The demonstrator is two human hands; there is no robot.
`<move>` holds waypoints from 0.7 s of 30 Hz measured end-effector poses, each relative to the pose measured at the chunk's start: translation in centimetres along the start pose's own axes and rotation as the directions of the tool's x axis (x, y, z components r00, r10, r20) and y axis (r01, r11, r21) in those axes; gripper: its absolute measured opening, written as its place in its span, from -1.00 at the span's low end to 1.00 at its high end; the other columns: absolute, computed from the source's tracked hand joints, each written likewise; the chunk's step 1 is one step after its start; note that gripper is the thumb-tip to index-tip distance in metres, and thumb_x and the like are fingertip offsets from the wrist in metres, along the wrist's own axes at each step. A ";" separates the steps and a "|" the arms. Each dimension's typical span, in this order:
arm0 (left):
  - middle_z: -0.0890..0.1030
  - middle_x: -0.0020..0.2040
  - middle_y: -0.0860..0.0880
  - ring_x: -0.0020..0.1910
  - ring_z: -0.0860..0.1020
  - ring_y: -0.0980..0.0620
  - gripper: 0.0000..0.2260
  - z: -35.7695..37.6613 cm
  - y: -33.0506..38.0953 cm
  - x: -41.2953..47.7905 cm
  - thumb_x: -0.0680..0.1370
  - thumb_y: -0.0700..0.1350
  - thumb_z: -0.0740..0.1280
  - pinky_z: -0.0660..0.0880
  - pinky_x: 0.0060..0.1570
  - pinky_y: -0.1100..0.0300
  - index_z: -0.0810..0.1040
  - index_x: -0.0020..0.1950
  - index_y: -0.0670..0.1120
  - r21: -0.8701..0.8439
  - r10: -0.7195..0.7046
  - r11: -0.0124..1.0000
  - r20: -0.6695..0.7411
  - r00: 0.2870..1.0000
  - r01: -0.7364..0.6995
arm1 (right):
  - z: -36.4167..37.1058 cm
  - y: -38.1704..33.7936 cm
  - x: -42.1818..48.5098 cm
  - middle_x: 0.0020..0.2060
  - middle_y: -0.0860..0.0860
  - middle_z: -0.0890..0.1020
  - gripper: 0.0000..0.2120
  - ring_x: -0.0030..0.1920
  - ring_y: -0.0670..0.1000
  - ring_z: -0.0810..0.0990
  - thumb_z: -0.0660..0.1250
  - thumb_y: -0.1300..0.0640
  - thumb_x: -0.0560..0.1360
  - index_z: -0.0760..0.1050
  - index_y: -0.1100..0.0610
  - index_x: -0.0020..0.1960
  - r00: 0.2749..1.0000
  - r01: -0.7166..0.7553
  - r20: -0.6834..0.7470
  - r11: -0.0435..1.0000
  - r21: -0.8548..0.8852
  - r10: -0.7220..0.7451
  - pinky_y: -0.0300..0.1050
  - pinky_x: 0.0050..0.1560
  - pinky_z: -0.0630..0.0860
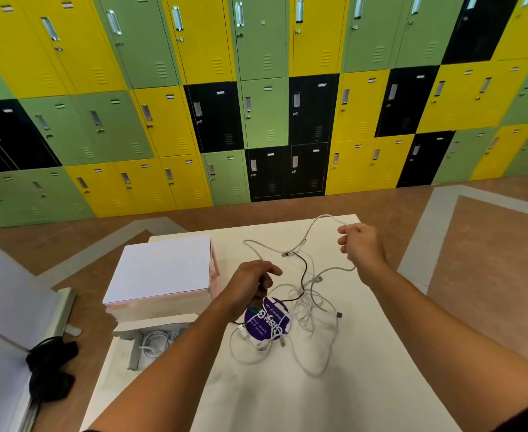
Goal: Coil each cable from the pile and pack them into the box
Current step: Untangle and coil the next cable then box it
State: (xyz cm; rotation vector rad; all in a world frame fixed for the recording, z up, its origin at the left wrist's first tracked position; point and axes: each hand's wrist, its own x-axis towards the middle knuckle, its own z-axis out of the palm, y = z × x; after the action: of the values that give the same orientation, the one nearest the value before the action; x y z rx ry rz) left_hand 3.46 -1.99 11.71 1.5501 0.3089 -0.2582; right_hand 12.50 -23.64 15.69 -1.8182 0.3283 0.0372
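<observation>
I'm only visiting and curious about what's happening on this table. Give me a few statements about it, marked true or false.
1. The right hand pinches a white cable lifted off the table. True.
2. The left hand lies flat and empty. False: its fingers curl round cable.
3. Every cable in the pile is white. False: a black cable runs through it.
4. A round purple card lies among the cables. True.
5. The open box holds nothing. False: coiled white cable lies inside.
6. The lockers behind are yellow, green and black. True.
</observation>
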 end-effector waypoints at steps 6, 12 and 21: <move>0.52 -0.28 -0.07 -0.43 0.36 0.03 -0.71 0.9 0.6 -0.5 0.70 -0.18 0.08 0.28 -0.48 0.23 0.60 0.01 -0.16 0.115 -0.012 0.993 0.231 0.973 -0.015 | 1.6 0.2 -1.6 0.52 0.08 0.26 -0.50 0.48 0.16 0.25 0.16 0.22 0.64 0.23 0.08 0.56 0.910 0.412 0.300 0.709 -0.572 -0.286 0.03 0.40 0.29; 0.55 -0.25 -0.12 -0.39 0.46 0.02 -0.74 1.4 1.1 -1.0 0.70 -0.24 0.13 0.54 -0.34 0.13 0.62 0.06 -0.17 0.173 -0.035 0.984 0.370 0.928 -0.032 | 3.6 -0.3 -4.2 0.51 -0.11 0.27 -0.42 0.45 -0.03 0.29 0.21 0.42 0.55 0.49 -0.13 0.39 0.562 0.759 0.767 0.563 -0.329 -0.309 -0.25 0.18 0.40; 0.57 -0.28 -0.16 -0.48 0.51 0.01 -0.77 0.1 0.9 -0.8 0.71 -0.19 0.13 0.52 -0.44 0.17 0.54 0.06 -0.26 0.057 0.116 0.992 -0.007 0.993 -0.115 | 2.5 -0.8 -3.8 0.07 -0.05 0.62 -0.80 0.16 -0.01 0.52 0.31 -0.10 0.59 0.63 -0.02 0.05 0.626 0.779 0.687 0.248 -0.576 -0.370 0.00 0.29 0.36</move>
State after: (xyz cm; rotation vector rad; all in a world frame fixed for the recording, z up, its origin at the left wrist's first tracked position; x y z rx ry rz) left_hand 3.01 -2.08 12.81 1.6193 0.2208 -0.1695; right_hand 9.43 -20.27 16.53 -2.7510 -0.9484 0.0577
